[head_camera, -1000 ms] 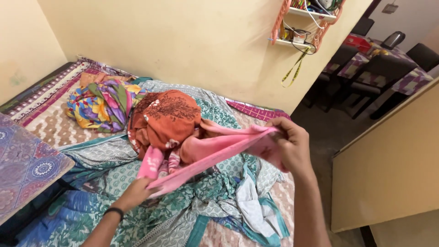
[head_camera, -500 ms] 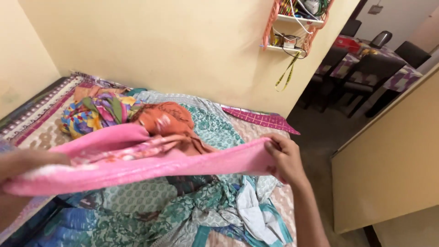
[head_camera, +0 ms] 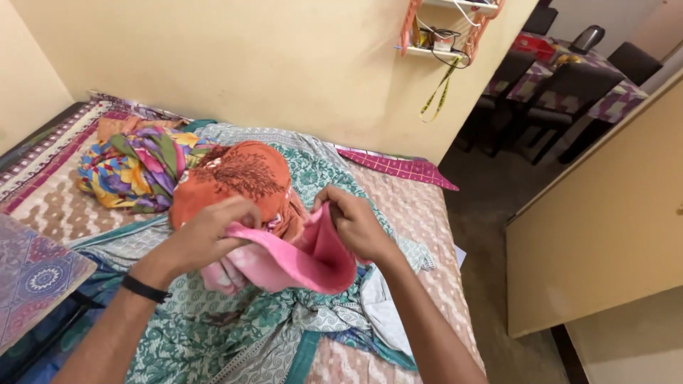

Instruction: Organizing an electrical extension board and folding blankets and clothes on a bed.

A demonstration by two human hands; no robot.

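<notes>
Bedding first: I see the bed [head_camera: 420, 213] filling most of the view, its patterned pinkish cover strewn with a teal printed cloth [head_camera: 235, 334]. On it lie an orange garment [head_camera: 238, 178] and, further left, a multicoloured floral bundle [head_camera: 131, 167]. A patterned board [head_camera: 32, 277] pokes in at the lower left, and a small wall shelf [head_camera: 445, 28] hangs above the far corner.

Over the middle of the bed, just in front of the orange garment, the pink towel [head_camera: 284, 259] sags in a loop between my two hands. Its long axis runs left to right, from one grip to the other. My left hand [head_camera: 206, 235] pinches one end with fingers closed on the cloth; my right hand [head_camera: 352, 224] has fingers clamped on the other end. The hands are near each other and about equally close to the towel. Nothing blocks them; the orange garment sits just behind.
</notes>
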